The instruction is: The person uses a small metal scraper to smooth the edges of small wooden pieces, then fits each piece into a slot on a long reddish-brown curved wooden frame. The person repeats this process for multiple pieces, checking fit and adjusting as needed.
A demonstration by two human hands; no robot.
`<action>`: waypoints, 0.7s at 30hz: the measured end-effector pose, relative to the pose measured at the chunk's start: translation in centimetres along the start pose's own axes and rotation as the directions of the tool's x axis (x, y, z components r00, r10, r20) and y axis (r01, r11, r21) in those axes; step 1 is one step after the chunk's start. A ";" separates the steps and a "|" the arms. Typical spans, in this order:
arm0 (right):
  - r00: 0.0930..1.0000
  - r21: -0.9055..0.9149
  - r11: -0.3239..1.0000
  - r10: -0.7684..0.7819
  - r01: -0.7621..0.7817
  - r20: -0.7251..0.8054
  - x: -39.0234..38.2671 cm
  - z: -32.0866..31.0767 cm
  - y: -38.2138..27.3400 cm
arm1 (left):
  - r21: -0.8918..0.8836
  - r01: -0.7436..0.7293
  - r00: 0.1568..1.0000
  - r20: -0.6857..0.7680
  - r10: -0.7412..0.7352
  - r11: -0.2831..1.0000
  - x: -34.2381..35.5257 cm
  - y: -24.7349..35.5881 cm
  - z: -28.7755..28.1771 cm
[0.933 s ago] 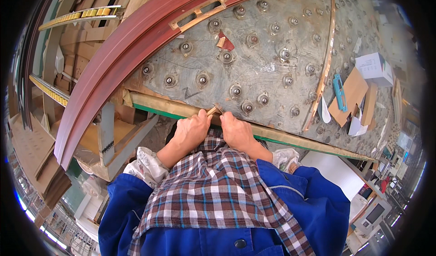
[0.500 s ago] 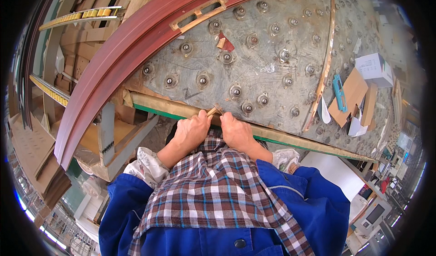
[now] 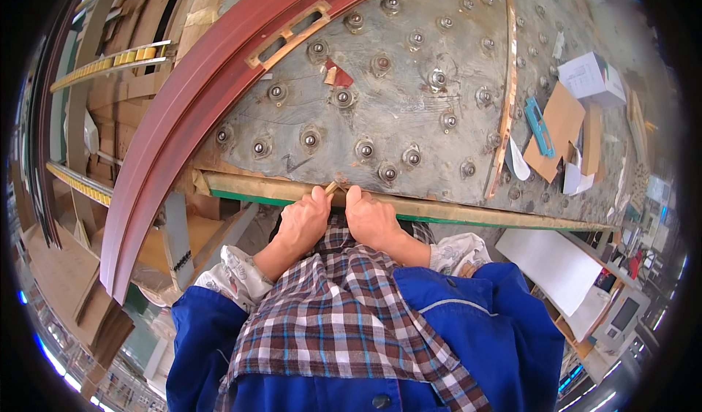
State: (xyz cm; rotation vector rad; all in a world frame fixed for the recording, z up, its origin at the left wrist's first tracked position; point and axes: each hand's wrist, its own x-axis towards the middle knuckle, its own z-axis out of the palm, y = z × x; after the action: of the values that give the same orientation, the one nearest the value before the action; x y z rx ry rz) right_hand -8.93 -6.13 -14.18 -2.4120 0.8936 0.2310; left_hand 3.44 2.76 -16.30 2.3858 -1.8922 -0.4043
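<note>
At the table's near edge my left hand (image 3: 303,220) is closed, knuckles up, around a small tan strip (image 3: 333,187) whose tip sticks out past the thumb. Close beside it, my right hand (image 3: 376,222) is closed too, its thumb and fingertips near the strip; what lies inside its fingers is hidden. Both hands are in front of the plaid apron (image 3: 322,317). Beyond them a long reddish-brown wood-look frame piece (image 3: 197,83) with a two-slot cutout lies across the table's left side.
Metal ball rollers stud the grey table (image 3: 278,123). A red scrap (image 3: 339,77) lies among them. To the right are a copper-coloured strip (image 3: 507,90), a teal slotted template (image 3: 540,127), a brown cardboard sheet (image 3: 559,128) and a white box (image 3: 589,78). Shelving with yellow rollers (image 3: 110,68) stands left.
The view has shifted, so the table and frame piece appear moved left. My hands stay close together at the table edge, both closed as before.
</note>
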 end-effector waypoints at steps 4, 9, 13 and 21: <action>0.999 0.012 0.999 0.033 -0.034 0.019 0.1 -0.2 -0.1 | 0.019 -0.035 0.999 -0.005 0.035 0.999 0.1 -0.3 0.1; 0.997 0.054 0.998 0.036 -0.040 0.066 0.3 -0.2 0.2 | 0.152 -0.168 0.985 0.070 0.159 0.974 0.1 0.0 -0.4; 0.998 0.069 0.997 0.030 -0.034 0.054 0.0 0.2 0.7 | 0.086 -0.175 0.983 0.074 0.169 0.981 0.0 -0.2 0.0; 0.992 0.217 0.975 -0.012 0.040 -0.128 -1.1 0.0 1.5 | -0.188 0.003 1.000 0.023 0.001 0.982 -0.1 -0.4 0.1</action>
State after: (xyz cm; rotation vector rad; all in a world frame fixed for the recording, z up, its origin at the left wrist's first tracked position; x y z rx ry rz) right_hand -10.77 -6.48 -14.46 -2.2501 0.8920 -0.0305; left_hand 3.80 2.97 -16.48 2.2696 -1.7734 -0.5846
